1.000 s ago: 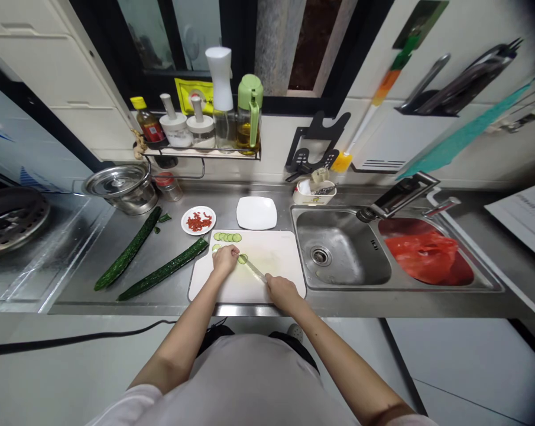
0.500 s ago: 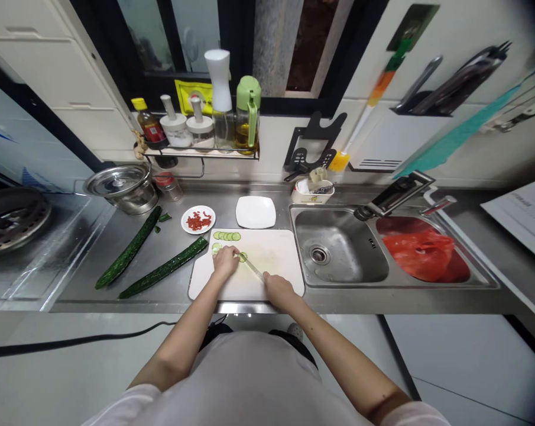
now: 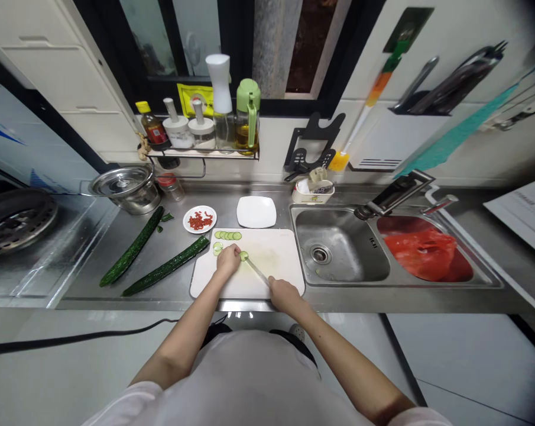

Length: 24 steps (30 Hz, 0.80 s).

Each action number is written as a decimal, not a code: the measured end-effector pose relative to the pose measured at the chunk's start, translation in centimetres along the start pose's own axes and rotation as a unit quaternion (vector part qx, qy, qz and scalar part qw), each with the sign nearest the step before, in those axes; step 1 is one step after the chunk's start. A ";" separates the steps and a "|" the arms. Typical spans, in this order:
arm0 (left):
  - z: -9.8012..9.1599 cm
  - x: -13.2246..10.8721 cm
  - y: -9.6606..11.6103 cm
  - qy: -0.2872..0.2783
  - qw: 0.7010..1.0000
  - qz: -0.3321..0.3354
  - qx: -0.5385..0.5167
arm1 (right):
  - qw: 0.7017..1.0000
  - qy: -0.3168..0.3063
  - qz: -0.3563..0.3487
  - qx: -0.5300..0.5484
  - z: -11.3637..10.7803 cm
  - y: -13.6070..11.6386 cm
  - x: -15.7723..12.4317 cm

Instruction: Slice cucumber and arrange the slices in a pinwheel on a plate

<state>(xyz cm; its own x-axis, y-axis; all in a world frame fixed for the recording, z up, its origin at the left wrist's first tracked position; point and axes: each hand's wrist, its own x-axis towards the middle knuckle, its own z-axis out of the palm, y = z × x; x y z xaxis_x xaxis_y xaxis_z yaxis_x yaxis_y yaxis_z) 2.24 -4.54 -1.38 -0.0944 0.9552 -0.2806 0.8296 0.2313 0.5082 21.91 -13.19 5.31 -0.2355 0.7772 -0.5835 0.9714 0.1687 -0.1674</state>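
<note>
My right hand (image 3: 286, 296) grips a knife (image 3: 258, 271) by its handle, blade pointing up and left across the white cutting board (image 3: 276, 242). A cucumber slice (image 3: 244, 255) is at the blade's tip. Just left of it, my left hand (image 3: 228, 260) rests over the board with its fingers closed together; what they hold, if anything, is hidden. Beyond that hand lie a few loose pale-green cucumber slices (image 3: 217, 248). A row of overlapping cucumber slices (image 3: 227, 235) runs along the board's far left part.
Two whole cucumbers (image 3: 166, 266) lie left of the board. Behind it stand a plate of chopped red pieces (image 3: 200, 220) and a white square plate (image 3: 256, 212). A lidded steel pot (image 3: 127, 188) is back left. The sink (image 3: 338, 248) adjoins at right, a red plastic bag (image 3: 422, 251) beyond.
The knife tip and the cucumber slice there now sit slightly clear of my left fingers. More of the loose slices beyond my left hand show. The view has shifted slightly.
</note>
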 end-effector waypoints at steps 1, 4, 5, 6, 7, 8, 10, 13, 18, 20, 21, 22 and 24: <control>0.0 0.0 0.0 0.002 1.000 0.001 -0.005 | 1.000 0.001 0.000 0.000 0.0 0.0 0.0; -0.1 -0.1 -0.1 0.005 1.000 0.005 -0.019 | 1.000 -0.001 0.004 0.000 -0.1 -0.1 0.0; -0.1 0.0 -0.2 0.003 1.000 0.008 -0.024 | 1.000 -0.004 0.005 0.001 -0.1 -0.1 -0.1; -0.1 0.0 -0.2 0.001 1.000 0.010 -0.028 | 1.000 -0.005 0.005 0.002 -0.1 -0.1 0.0; -0.2 0.0 -0.2 -0.001 0.999 0.011 -0.033 | 1.000 -0.006 0.005 0.002 0.0 0.0 0.0; -0.2 0.0 -0.3 -0.003 0.999 0.012 -0.036 | 1.000 -0.006 0.005 0.002 0.0 0.0 0.0; -0.2 0.1 -0.3 -0.003 0.999 0.014 -0.042 | 1.000 -0.003 0.005 0.000 0.2 0.1 0.2; -0.2 0.3 -0.4 -0.008 0.999 0.019 -0.046 | 1.000 0.005 0.000 0.001 0.4 0.1 0.7; -0.3 0.6 -0.4 -0.025 0.999 0.021 -0.044 | 1.000 0.014 -0.012 0.005 0.0 -0.2 1.4; -0.4 0.7 -0.3 -0.029 0.999 0.020 -0.042 | 1.000 0.012 -0.014 0.006 -0.2 -0.4 1.5; -0.5 0.7 -0.2 -0.030 0.999 0.021 -0.040 | 1.000 0.010 -0.014 0.006 -0.3 -0.5 1.5; -0.6 0.8 -0.2 -0.033 0.998 0.024 -0.038 | 1.000 0.009 -0.012 0.006 -0.3 -0.5 1.5; -0.8 1.1 -0.2 -0.041 0.998 0.032 -0.032 | 1.000 0.009 -0.010 0.003 -0.3 -0.5 1.4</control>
<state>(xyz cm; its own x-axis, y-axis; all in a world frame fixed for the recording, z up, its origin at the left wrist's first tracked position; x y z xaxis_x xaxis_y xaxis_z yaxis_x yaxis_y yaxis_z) 1.59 -3.42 -1.12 0.0055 0.9506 -0.3102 0.7959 0.1837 0.5769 21.10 -12.00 4.84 -0.2551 0.7838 -0.5662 0.9660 0.1812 -0.1844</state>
